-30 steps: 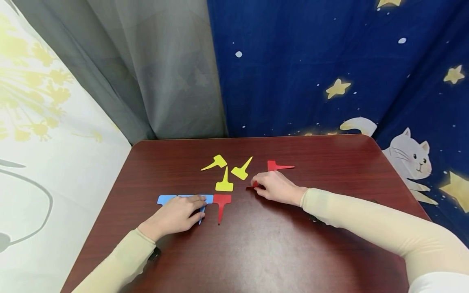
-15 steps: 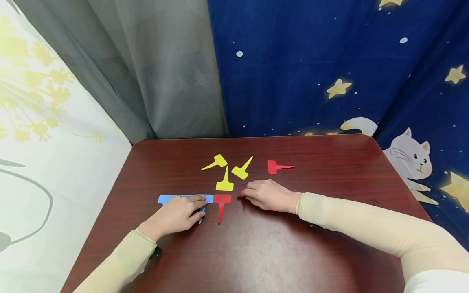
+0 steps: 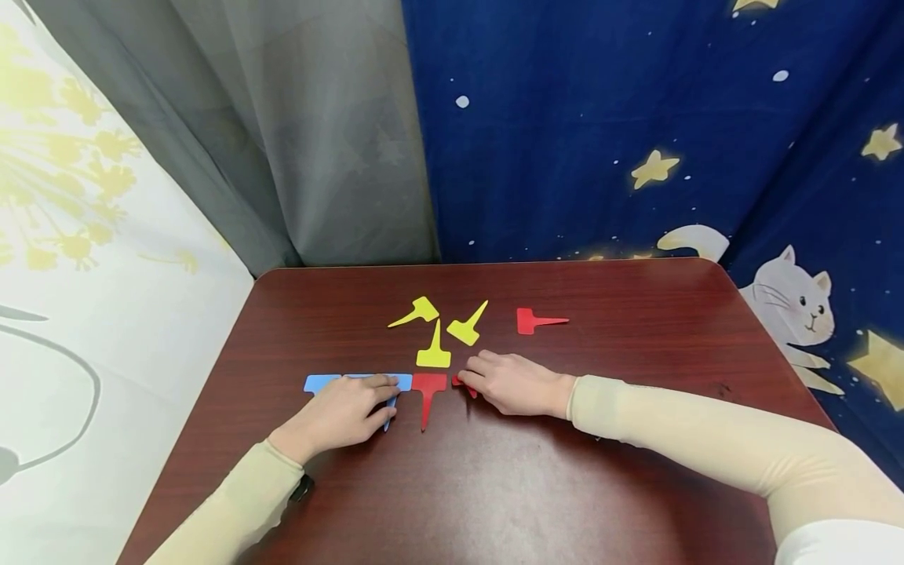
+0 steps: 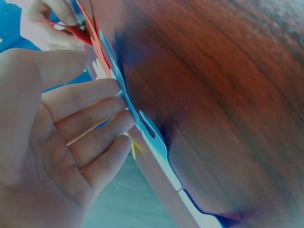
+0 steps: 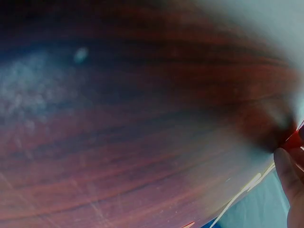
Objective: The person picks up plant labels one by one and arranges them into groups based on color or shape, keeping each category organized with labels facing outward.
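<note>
Blue T-shaped plant labels [image 3: 321, 383] lie edge to edge in a row on the table, heads toward the far side. A red plant label [image 3: 429, 383] continues the row at its right end, stem toward me. My left hand [image 3: 337, 417] rests on the blue labels with fingers fairly straight, hiding part of them; the left wrist view shows its fingertips touching a blue label [image 4: 124, 90]. Just right of the row, my right hand [image 3: 514, 384] pinches another red plant label [image 3: 457, 381], mostly covered by the fingers. In the right wrist view that red label [image 5: 294, 139] shows between thumb and finger.
Three yellow plant labels [image 3: 434, 359] lie loose behind the row. One more red plant label [image 3: 526, 321] lies behind my right hand, stem pointing right. The dark wooden table [image 3: 452, 502] ends at a curtain [image 3: 530, 157] along its far edge.
My right hand has moved left and toward me with the red plant label, bringing it beside the red one in the row. The left hand has stayed in place.
</note>
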A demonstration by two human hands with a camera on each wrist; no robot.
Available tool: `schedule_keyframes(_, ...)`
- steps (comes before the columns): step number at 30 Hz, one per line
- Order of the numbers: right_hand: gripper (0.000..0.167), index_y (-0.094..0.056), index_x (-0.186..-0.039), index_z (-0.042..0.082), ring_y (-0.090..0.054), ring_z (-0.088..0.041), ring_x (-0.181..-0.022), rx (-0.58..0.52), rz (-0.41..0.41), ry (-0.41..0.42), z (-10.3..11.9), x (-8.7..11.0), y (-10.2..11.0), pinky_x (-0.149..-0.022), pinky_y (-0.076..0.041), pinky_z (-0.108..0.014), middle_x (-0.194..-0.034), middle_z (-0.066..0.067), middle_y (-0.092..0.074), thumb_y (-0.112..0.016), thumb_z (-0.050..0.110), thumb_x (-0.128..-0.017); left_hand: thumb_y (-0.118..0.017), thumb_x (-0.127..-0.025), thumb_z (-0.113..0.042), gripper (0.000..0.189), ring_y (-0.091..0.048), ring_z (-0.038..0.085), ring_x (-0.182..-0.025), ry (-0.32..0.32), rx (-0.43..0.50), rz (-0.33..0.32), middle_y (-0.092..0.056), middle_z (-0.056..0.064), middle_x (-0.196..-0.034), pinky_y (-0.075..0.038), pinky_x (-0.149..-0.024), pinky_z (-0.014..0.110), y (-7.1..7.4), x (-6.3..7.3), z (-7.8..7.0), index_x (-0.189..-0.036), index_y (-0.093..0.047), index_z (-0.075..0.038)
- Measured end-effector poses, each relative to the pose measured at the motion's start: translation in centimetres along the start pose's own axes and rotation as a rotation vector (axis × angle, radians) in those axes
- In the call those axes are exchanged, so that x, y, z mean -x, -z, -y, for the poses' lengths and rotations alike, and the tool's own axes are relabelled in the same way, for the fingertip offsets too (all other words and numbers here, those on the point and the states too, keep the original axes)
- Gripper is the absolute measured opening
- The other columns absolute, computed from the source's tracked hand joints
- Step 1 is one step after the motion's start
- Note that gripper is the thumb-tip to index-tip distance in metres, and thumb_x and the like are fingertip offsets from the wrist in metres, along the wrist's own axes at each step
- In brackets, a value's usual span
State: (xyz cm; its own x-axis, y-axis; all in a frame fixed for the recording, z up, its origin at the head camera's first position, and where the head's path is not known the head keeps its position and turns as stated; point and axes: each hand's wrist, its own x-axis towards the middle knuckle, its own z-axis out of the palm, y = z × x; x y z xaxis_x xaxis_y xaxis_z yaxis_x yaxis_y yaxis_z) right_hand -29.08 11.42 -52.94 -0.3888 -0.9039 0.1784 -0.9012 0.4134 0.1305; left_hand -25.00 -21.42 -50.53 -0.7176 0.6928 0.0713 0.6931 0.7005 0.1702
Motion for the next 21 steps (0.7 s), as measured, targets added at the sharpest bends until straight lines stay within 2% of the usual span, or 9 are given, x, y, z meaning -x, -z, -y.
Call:
schedule_keyframes(9, 0.046, -0.062, -0.137, 0.006, -0.051, -0.018, -0.096, 0.065, 0.033, 0.030, 0.41, -0.08, 0.25, -0.081, -0.051, -0.025, -0.114, -0.005, -0.061, -0.066, 0.023, -0.093, -0.066, -0.097, -0.033, 0.040, -0.065, 0.024, -0.118, 0.010, -0.002, 0.018, -0.065, 0.007, -0.132, -0.057, -0.086, 0.045, 0.17, -0.13, -0.19, -0.127, -0.071, -0.007)
schedule_keyframes(16, 0.046, -0.064, -0.135, 0.005, -0.051, -0.019, -0.096, 0.031, 0.019, 0.023, 0.44, -0.41, 0.18, -0.082, -0.051, -0.028, -0.115, -0.006, -0.062, -0.062, 0.024, -0.093, -0.067, -0.096, -0.032, 0.039, -0.066, 0.024, -0.115, 0.016, -0.001, 0.004, -0.066, 0.007, -0.131, -0.058, -0.084, 0.044, 0.08, -0.14, -0.24, -0.126, -0.072, -0.007)
schedule_keyframes(21, 0.046, -0.064, -0.135, 0.006, -0.052, -0.018, -0.098, -0.007, 0.028, -0.013, 0.44, -0.50, 0.08, -0.085, -0.051, -0.028, -0.114, -0.005, -0.061, -0.062, 0.026, -0.093, -0.068, -0.096, -0.032, 0.038, -0.067, 0.024, -0.114, 0.024, 0.007, 0.001, -0.067, 0.008, -0.130, -0.058, -0.084, 0.044, 0.18, -0.07, -0.36, -0.126, -0.072, -0.008)
